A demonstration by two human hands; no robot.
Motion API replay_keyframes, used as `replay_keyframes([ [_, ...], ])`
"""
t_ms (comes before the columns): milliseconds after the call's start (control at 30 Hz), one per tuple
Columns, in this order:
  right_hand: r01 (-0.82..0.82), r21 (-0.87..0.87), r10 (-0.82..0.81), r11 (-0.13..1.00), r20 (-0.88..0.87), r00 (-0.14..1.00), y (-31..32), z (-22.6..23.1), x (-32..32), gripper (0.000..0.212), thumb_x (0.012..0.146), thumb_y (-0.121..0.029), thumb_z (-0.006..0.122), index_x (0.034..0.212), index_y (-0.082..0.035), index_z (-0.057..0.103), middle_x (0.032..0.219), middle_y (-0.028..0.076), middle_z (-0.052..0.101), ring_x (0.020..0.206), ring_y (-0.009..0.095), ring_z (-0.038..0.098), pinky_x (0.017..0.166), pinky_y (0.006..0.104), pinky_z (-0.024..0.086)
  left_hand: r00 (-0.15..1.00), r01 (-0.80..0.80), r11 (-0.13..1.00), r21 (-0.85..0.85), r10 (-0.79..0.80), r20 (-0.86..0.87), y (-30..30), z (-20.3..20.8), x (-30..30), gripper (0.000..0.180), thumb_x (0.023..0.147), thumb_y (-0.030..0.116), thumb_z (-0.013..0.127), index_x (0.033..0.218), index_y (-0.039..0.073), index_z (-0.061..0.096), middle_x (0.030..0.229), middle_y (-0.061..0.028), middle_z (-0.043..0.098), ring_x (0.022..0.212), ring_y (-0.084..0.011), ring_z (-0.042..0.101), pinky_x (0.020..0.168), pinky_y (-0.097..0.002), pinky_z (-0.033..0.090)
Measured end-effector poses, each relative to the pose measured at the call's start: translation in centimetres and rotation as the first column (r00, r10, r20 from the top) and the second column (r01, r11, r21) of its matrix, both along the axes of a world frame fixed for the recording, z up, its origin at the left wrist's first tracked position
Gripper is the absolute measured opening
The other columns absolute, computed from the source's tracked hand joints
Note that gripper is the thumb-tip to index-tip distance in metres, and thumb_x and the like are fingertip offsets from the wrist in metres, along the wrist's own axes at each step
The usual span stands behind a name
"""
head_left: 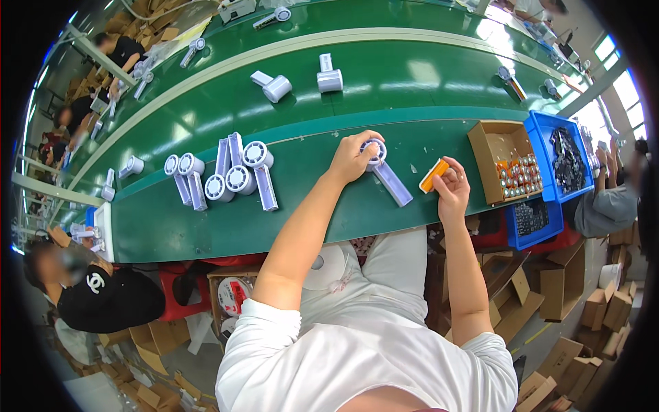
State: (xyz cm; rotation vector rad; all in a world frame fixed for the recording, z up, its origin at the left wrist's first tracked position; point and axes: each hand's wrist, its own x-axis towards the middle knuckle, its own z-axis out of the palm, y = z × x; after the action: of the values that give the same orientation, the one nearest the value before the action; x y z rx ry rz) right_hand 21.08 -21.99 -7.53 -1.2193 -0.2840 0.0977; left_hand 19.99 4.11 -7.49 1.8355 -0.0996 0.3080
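White shirt (357, 357) and pale trousers (395, 264) of the wearer sit nearest; both bare arms reach over a green worktop (302, 199). Left hand (353, 158) grips the round slotted head of one pale lavender plastic fan body (391, 182), thumb on the grille. Fan body is at the middle of the worktop, grille up; long axis diagonal, head far-left, open trough handle pointing near-right, toward the right hand's side. Can't tell if it touches the surface. Right hand (453, 189) pinches one orange cylinder (430, 180) with a white edge strip, thumb against fingers; long axis slants from near-left to far-right. Cylinder and fan body well apart.

Counts: five more lavender fan bodies (239, 180) grouped left, three handles pointing toward the wearer, two away. Two more (277, 88) on the green belt (384, 79) ahead, handles pointing away. One brown cardboard box (486, 165) at right, over a dozen orange cylinders (516, 175) inside, exact number unclear. Two blue plastic trays (541, 151) beside it, small dark parts (567, 161) in both, too many to count.
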Motion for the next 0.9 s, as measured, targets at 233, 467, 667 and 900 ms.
replay_keyframes([
  [233, -0.124, -0.47, 0.218, 0.874, 0.15, 0.964, 3.1, 5.6, -2.4, 0.043, 0.082, 0.001, 0.073, 0.123, 0.002, 0.058, 0.096, 0.005, 0.065, 0.085, 0.01, 0.062, 0.074, 0.0235, 0.052, 0.993, 0.048, 0.992, 0.113, -0.059, 0.099, 0.9, 0.2, -0.3, 0.032, 0.083, 0.028, 0.053, 0.098, 0.005, 0.068, 0.08, -0.0127, 0.068, 0.074, -0.0242, 0.064, 0.072, -0.035, 0.049],
  [467, 0.022, -0.912, 0.488, 0.41, 0.24, 0.839, 5.9, 7.3, -3.7, 0.044, 0.077, -0.003, 0.074, 0.119, -0.006, 0.062, 0.083, 0.01, 0.06, 0.076, 0.022, 0.064, 0.069, 0.0329, 0.052, 0.97, -0.001, 0.974, 0.228, -0.055, 0.237, 0.9, -0.2, -0.3, 0.022, 0.079, 0.023, 0.055, 0.09, 0.009, 0.069, 0.082, -0.0129, 0.07, 0.076, -0.0328, 0.064, 0.079, -0.0404, 0.047],
  [667, 0.233, -0.951, 0.624, 0.203, 0.309, 0.718, 6.9, 8.2, -3.6, 0.043, 0.081, -0.014, 0.072, 0.122, -0.01, 0.06, 0.087, 0.011, 0.057, 0.083, 0.028, 0.061, 0.07, 0.0394, 0.052, 0.979, 0.04, 0.961, 0.273, -0.092, 0.182, 1.0, -0.1, -0.3, 0.025, 0.08, 0.026, 0.055, 0.092, 0.01, 0.069, 0.082, -0.0082, 0.07, 0.075, -0.0285, 0.061, 0.083, -0.0382, 0.045],
  [900, 0.025, -0.99, 0.651, 0.136, 0.108, 0.751, 7.0, 7.2, -2.8, 0.065, 0.08, -0.019, 0.073, 0.138, -0.008, 0.045, 0.104, 0.017, 0.063, 0.087, 0.034, 0.065, 0.071, 0.0424, 0.053, 0.984, 0.102, 0.96, 0.263, -0.136, 0.115, 1.7, -0.6, 0.1, 0.033, 0.083, 0.028, 0.054, 0.108, 0.01, 0.066, 0.09, -0.0088, 0.07, 0.084, -0.0283, 0.062, 0.088, -0.0383, 0.043],
])
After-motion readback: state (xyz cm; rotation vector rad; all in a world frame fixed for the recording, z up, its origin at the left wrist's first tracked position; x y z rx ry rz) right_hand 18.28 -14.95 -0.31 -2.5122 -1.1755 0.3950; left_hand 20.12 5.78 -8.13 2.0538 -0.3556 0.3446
